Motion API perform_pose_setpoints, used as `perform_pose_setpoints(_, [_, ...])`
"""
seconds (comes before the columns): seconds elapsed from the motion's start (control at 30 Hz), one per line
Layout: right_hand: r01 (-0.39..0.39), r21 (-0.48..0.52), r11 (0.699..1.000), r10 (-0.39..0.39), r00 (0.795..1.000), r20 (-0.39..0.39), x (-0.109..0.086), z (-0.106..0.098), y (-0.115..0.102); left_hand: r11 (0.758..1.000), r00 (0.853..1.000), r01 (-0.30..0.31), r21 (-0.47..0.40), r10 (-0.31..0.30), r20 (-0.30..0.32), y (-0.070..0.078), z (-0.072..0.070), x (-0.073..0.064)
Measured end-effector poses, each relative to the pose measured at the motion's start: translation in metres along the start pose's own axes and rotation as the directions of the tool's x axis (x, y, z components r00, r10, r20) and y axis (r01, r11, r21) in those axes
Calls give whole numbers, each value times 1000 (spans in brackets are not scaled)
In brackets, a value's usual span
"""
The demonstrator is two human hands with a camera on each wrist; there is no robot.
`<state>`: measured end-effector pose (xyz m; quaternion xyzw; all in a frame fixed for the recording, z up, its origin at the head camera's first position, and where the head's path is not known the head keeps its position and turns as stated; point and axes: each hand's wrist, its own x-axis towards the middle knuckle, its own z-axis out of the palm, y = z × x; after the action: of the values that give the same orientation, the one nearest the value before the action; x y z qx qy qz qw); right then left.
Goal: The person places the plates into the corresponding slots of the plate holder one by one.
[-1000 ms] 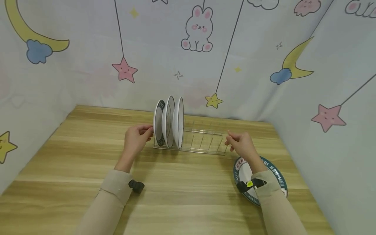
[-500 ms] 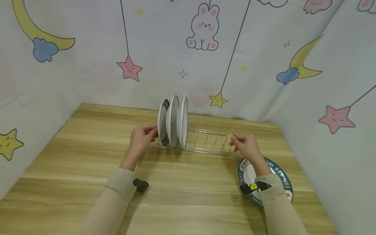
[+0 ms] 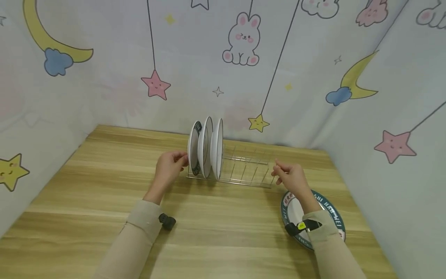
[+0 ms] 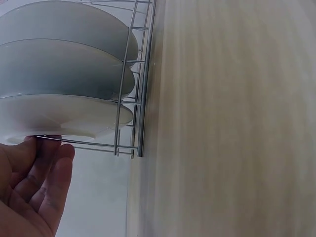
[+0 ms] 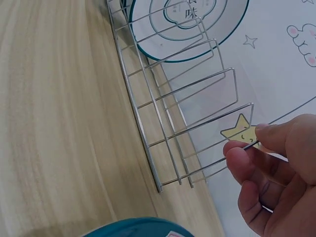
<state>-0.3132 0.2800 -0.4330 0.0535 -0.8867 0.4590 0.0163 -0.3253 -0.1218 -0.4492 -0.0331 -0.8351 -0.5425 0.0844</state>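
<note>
The flat-lying plate [image 3: 294, 209] wears a dark teal border with white lettering and red characters around a white centre. The three plates [image 3: 216, 151] in the silvery wire rack [image 5: 149, 145] are white, the leftmost dark-bordered. Yellow-brown grain streaks the table [image 3: 216, 232]. The white backdrop [image 3: 195, 50] has pink stars [image 3: 155, 86] and yellow moons [image 3: 349, 77].

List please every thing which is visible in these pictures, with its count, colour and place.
wire rack: one, silver, on the table
racked plates: three, white with dark markings, on edge in the rack's left part
loose plate: one, white with teal lettered rim, on the table, partly hidden by the right arm
table: one, wood-grain brown, under the rack
wall covering: count unclear, white with printed stars, moons, rabbit, behind and beside the table
wrist cameras: two, black, one per wrist
sleeves: two, beige, on the forearms
left grip: one, bare, pinching the rack's left end wire
right grip: one, bare, pinching its right end wire
</note>
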Motion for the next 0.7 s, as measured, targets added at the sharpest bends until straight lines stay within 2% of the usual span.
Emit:
perform_pose_setpoints(0.17, [8, 21, 1000, -8, 1000, -13, -3, 1, 5, 999, 1000, -28, 24, 28, 4, 1, 2, 0])
perform_pose_setpoints(0.33, [27, 1, 1000, -27, 999, -22, -7, 3, 10, 999, 1000, -21, 39, 20, 11, -2, 3, -1])
perform_pose_setpoints(0.7, [14, -46, 999, -19, 993, -118, -28, -3, 32, 999, 1000, -27, 21, 27, 4, -4, 4, 3])
